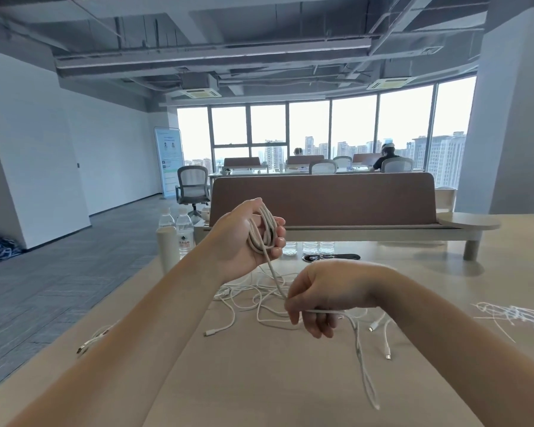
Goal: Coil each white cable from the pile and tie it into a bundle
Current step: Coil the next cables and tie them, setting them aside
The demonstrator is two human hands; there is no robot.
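Observation:
My left hand [244,238] is raised above the table and grips a coil of white cable [264,231], several loops wound round its fingers. From the coil one strand [275,275] runs down to my right hand [318,297], which pinches it lower and to the right. Past that hand the cable's free end [364,368] hangs and trails over the table toward me. Beneath both hands lies a loose pile of white cables [250,300], tangled, with connector ends showing.
The beige table [259,380] has a bundled cable [93,340] at its left edge and white ties [515,315] at the right. Water bottles [184,232] and a white flask stand at the back left, glasses [318,246] and a brown divider [321,198] behind.

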